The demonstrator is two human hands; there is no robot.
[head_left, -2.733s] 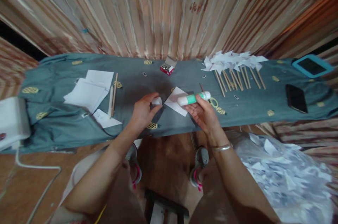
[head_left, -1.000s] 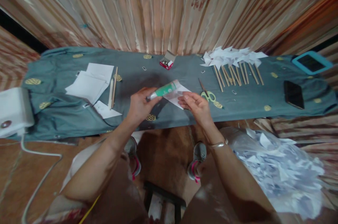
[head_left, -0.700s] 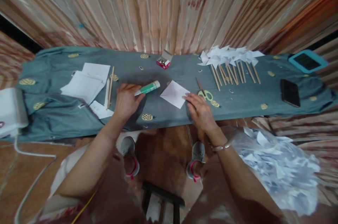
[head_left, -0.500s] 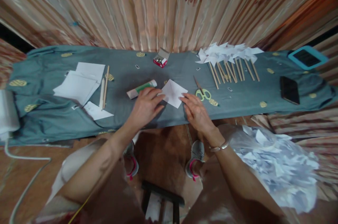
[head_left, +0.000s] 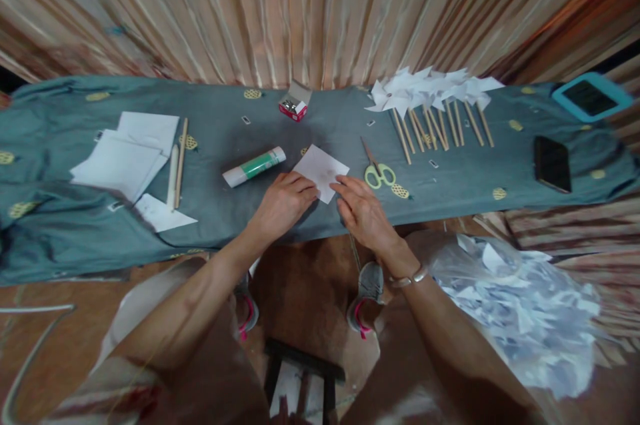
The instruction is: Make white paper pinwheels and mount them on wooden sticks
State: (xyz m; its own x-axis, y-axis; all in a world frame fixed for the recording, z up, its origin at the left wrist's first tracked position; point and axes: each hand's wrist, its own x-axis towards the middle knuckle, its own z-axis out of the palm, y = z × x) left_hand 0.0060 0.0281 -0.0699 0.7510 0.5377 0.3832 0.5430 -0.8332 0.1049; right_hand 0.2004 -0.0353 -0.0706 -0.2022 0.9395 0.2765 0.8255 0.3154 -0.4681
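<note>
A square of white paper (head_left: 320,165) lies turned like a diamond on the cloth-covered table in front of me. The fingers of my left hand (head_left: 287,203) are bent and pressed together on its lower left edge. Opposite, my right hand (head_left: 365,213) has its fingers stretched and apart, the fingertips touching the lower right edge. A green and white glue stick (head_left: 255,166) lies just left of the paper, beyond my left hand. Scissors with light green handles (head_left: 379,175) rest beside my right hand, blades pointing away.
White paper pinwheels (head_left: 430,91) on wooden sticks lie back right, near a phone (head_left: 552,163) and a blue-framed device (head_left: 593,97). Paper sheets (head_left: 120,158) and two sticks (head_left: 181,165) lie left. A small red box (head_left: 293,109) stands behind. A bag of paper pieces (head_left: 525,318) sits lower right.
The view has shifted a little to the right. My left hand has slid nearer along the paper's lower left edge, and the glue stick shows more fully. My right hand stays at the paper's edge.
</note>
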